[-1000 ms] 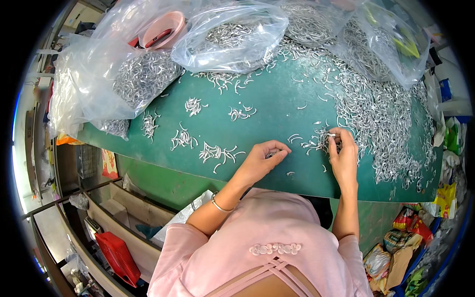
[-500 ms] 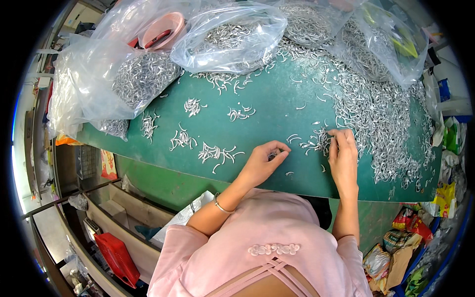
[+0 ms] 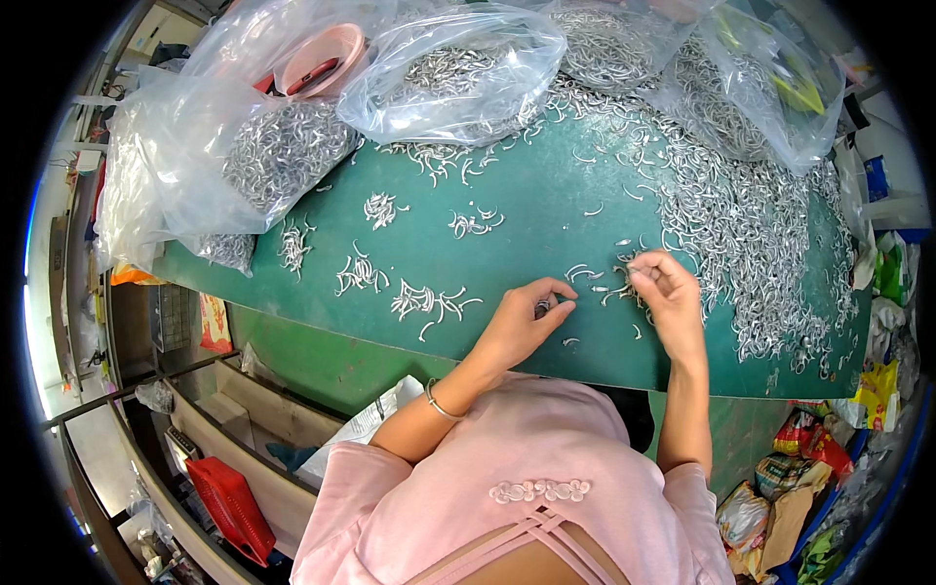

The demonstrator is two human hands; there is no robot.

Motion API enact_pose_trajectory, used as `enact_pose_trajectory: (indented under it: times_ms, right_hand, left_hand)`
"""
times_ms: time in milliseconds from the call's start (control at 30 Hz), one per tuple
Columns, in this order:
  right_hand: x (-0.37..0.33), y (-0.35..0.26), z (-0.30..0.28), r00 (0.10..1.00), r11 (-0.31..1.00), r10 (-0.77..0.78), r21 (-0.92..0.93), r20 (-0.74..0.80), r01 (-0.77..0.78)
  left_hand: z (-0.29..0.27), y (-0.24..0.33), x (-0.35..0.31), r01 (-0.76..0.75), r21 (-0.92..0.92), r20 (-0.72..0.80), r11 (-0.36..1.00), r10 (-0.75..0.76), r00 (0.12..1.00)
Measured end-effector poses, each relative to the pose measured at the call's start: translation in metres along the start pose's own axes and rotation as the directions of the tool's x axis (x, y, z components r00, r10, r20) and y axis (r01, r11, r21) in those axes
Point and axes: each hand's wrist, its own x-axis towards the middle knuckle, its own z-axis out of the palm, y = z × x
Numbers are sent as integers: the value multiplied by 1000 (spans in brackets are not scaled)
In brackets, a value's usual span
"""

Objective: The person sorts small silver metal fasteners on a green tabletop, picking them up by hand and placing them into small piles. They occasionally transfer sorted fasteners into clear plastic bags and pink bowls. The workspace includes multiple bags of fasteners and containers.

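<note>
Hands both down on green counter [image 3: 546,210], working through small curved metal pieces. Left hand [image 3: 522,317] curled, fingertips pinched on few pieces near counter's front edge. Right hand [image 3: 668,292] fingers bunched, pinching piece at edge of big loose heap [image 3: 756,224] spread over right side. Small sorted clusters [image 3: 429,300] lie left of left hand, apart from each other. Clear plastic bags [image 3: 263,156] stuffed with same pieces along far edge, pink bowl [image 3: 322,60] behind them.

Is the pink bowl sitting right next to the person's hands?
No, the pink bowl sits far back among the plastic bags, while both hands work at the table's near edge.
</note>
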Motion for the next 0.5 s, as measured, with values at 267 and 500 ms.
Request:
enact_pose_trajectory:
  times_ms: [267,500]
  right_hand:
    - [9,10,-5,990,315,57,939,125,-137]
    - [14,6,-2,994,995,38,100,-102,-28]
  left_hand:
    - [-1,-1,2,6,-9,24,1000,-6,1000]
    - [0,-3,-1,5,-14,-12,1000,-5,1000]
